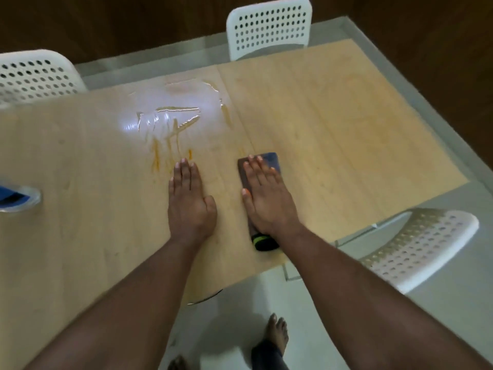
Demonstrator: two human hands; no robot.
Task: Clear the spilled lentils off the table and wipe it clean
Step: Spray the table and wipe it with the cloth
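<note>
Status: wiping phase, partly complete. No whole lentils are visible on the wooden table point(333, 124); I judge the solid part of the spill already cleared. What remains is the wet residue point(170, 121): a glossy puddle with orange-yellow streaks, located at centre frame, slightly left and above my left hand. Fainter orange marks run down from it toward my fingertips. The table surface at right of frame looks dry and unmarked.

Hand positions: my left hand point(188, 198) lies flat on the bare table at centre frame, fingers straight and together, holding nothing. My right hand point(266, 198) lies flat on the dark sponge point(270, 161), just right of centre, fingers extended and pressing it down rather than curling round it. A black and green end point(264, 241) protrudes below my wrist; I cannot tell whether it is part of the same tool.

Remaining, in my judgement: move the sponge up and left through the puddle and streaks until the surface is dry.

Writing: none legible. A clear container with blue contents point(18, 198) sits at the left edge; no label can be read. White perforated chairs point(269, 28) surround the table.
</note>
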